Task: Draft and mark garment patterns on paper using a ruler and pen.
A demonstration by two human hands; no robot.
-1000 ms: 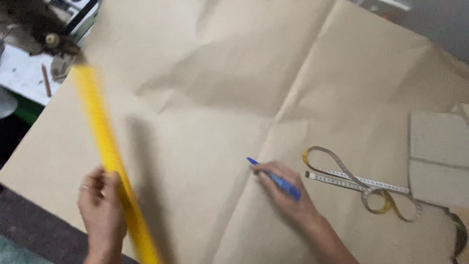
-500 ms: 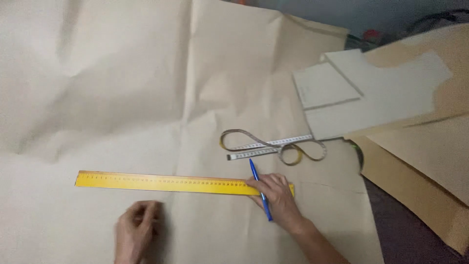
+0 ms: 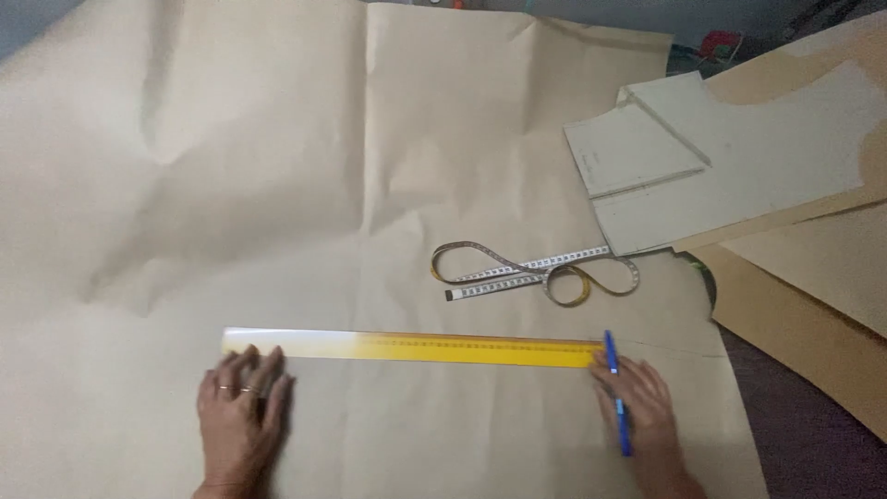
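A long yellow ruler [image 3: 416, 346] lies flat across a large sheet of brown paper [image 3: 323, 185]. My left hand [image 3: 242, 414] rests flat on the paper, its fingertips touching the ruler's left end. My right hand [image 3: 642, 405] grips a blue pen [image 3: 617, 393], whose tip sits at the ruler's right end. A thin pencil line runs on from that end toward the paper's right edge.
A looped measuring tape [image 3: 531, 271] lies on the paper just beyond the ruler. Grey card pattern pieces [image 3: 684, 157] and further brown paper sheets [image 3: 813, 296] are stacked at the right. The dark table edge shows at the bottom right.
The ruler went from being held upright at the left to lying flat across the paper. My left hand moved onto its left end, and the pen moved to its right end.
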